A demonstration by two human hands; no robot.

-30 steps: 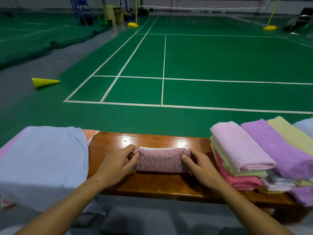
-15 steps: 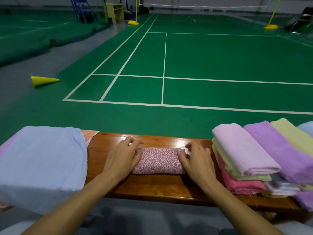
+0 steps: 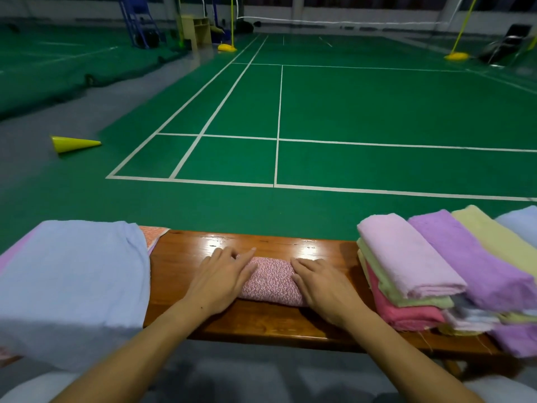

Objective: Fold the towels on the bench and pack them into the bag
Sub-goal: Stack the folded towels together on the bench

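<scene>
Pink speckled folded towel point(image 3: 268, 282) at tabletop point(image 3: 290, 321) centre, left hand point(image 3: 220, 282) at 9 o'clock, right hand point(image 3: 322, 286) at 3 o'clock, both grips flat, fingers straight, pressing it.

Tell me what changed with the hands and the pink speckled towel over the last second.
Both hands let go of the ends of the folded pink speckled towel and moved on top of it: the left hand and right hand now press it flat against the glossy wooden bench with straight fingers. The towel flattened slightly. The light blue cloth on the left and the stack of folded pastel towels on the right stayed put.
</scene>
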